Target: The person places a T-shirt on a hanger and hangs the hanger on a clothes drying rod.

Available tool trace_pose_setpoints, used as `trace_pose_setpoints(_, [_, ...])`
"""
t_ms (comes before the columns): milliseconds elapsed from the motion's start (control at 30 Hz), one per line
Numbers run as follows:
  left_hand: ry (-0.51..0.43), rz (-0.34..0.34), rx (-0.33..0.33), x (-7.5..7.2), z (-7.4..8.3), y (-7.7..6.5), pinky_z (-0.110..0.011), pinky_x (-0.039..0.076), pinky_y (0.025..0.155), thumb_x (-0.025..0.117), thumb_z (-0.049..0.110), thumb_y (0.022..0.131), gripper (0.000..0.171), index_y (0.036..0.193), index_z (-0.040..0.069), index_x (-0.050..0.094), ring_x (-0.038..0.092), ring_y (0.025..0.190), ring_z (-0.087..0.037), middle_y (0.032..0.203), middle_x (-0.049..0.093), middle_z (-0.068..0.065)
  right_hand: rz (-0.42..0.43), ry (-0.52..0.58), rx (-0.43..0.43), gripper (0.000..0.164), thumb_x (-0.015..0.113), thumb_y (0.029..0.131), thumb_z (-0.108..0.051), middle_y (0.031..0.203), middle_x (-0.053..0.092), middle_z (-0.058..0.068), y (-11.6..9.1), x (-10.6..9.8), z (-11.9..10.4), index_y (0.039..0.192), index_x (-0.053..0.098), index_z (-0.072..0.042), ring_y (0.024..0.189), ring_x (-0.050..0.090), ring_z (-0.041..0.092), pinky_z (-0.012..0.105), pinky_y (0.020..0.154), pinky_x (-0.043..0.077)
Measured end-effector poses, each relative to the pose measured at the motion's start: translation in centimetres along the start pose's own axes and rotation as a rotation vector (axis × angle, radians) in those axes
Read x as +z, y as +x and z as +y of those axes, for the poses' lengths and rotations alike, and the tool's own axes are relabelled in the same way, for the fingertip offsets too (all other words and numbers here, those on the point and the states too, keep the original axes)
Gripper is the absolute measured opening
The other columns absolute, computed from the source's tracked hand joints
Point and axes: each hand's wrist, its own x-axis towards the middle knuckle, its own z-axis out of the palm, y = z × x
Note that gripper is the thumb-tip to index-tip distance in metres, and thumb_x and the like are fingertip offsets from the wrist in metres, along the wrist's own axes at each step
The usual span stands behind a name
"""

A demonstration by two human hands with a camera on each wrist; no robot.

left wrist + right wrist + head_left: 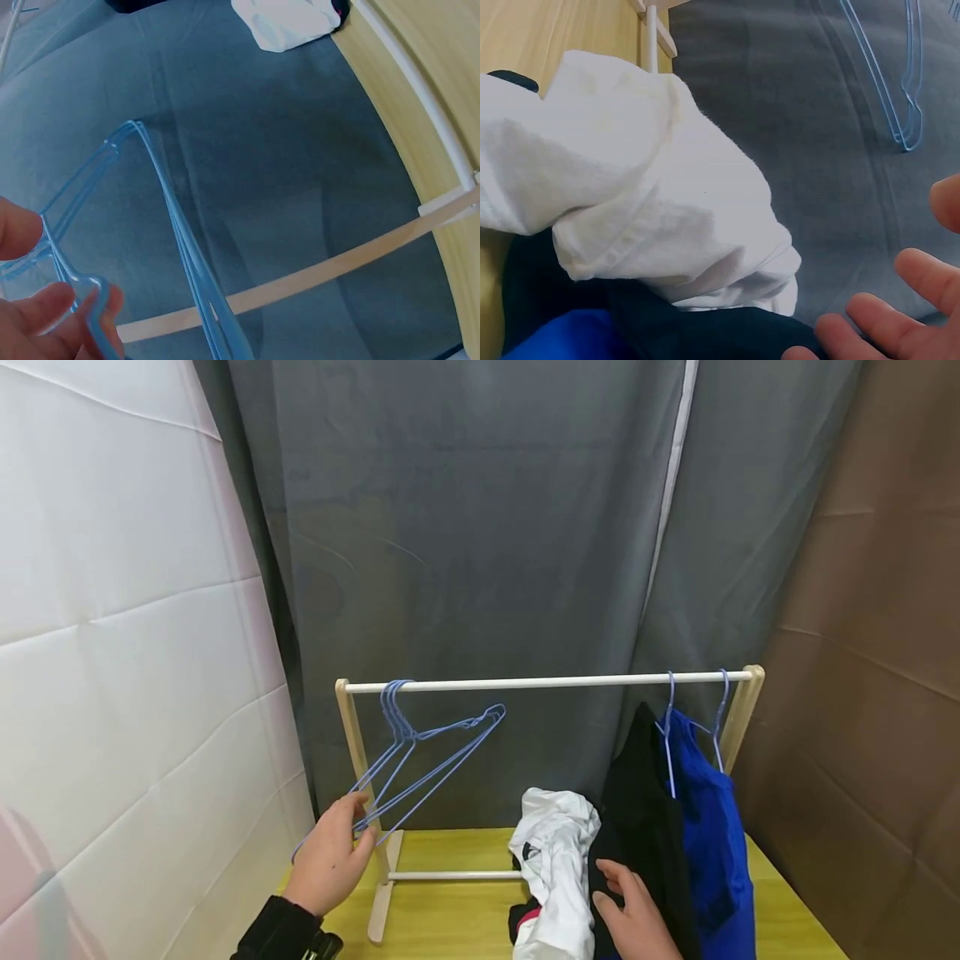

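Hangers (412, 735), thin and blue, hung bunched at the left end of the white rail (525, 682), tilted, their right corners raised. I saw the left hand (330, 860) with its grip partly closed, thumb and fingers about the wire. The right hand (633, 917), fingers parted and holding nothing, was near a white cloth (557, 852) and a black garment (641, 818); a blue garment (708, 827) hung farther right.

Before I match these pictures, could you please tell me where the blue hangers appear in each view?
Head: the blue hangers are left of centre, hooked over the rail.
Left wrist: the blue hangers fill much of the lower left.
Right wrist: the blue hangers show partly, at upper right.
Shared landmark: the white garment, at top right of centre in left wrist.
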Motion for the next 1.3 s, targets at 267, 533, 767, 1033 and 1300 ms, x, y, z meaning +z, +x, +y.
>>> trace_pose_setpoints(267, [-0.144,-0.157,-0.080,-0.2,1.3,0.3,-0.034,0.043,0.064,0.058,0.020,0.104,0.011,0.107,0.010,0.056,0.052,0.074,-0.015,0.086,0.055,-0.002,0.006,0.014,0.001,0.051,0.061,0.100,-0.020,0.139,0.048,0.025,-0.3,0.1,0.3,0.143,0.047,0.002,0.125,0.049,0.047,0.055,0.093,0.048])
trace_pose_setpoints(533, [-0.529,-0.284,-0.189,1.0,1.5,0.2,-0.039,0.054,0.068,0.039,0.018,0.111,0.019,0.100,0.006,0.048,0.069,0.082,-0.023,0.114,0.064,-0.013,0.006,0.038,-0.005,0.048,0.062,0.098,-0.017,0.134,0.051,0.024,-0.6,0.5,0.4,0.140,0.050,0.002,0.119,0.055,0.042,0.053,0.093,0.050])
trace_pose_setpoints(767, [-0.657,-0.312,-0.217,2.3,1.5,0.5,-0.034,0.047,0.057,0.036,0.021,0.112,0.021,0.102,0.005,0.045,0.060,0.070,-0.026,0.096,0.055,-0.011,-0.033,0.065,0.060,0.050,0.063,0.097,-0.022,0.135,0.050,0.024,-0.7,0.7,0.8,0.139,0.051,0.002,0.117,0.055,0.042,0.053,0.091,0.050])
trace_pose_setpoints(1033, [-0.582,-0.229,-0.146,2.6,2.2,0.1,-0.030,0.043,0.051,0.035,0.038,0.112,0.039,0.100,0.005,0.052,0.055,0.060,-0.024,0.070,0.056,-0.010,-0.079,0.073,0.076,0.054,0.064,0.098,-0.025,0.134,0.050,0.028,-0.4,1.0,1.2,0.140,0.048,0.006,0.117,0.054,0.045,0.053,0.091,0.050])
trace_pose_setpoints(1300, [-0.555,-0.231,-0.087,4.3,2.6,-1.6,-0.030,0.043,0.056,0.029,0.049,0.110,0.052,0.098,0.006,0.054,0.056,0.062,-0.020,0.074,0.056,-0.007,-0.073,0.045,0.060,0.050,0.063,0.098,-0.022,0.131,0.053,0.025,-0.1,1.4,1.5,0.136,0.051,0.007,0.114,0.057,0.040,0.053,0.091,0.050])
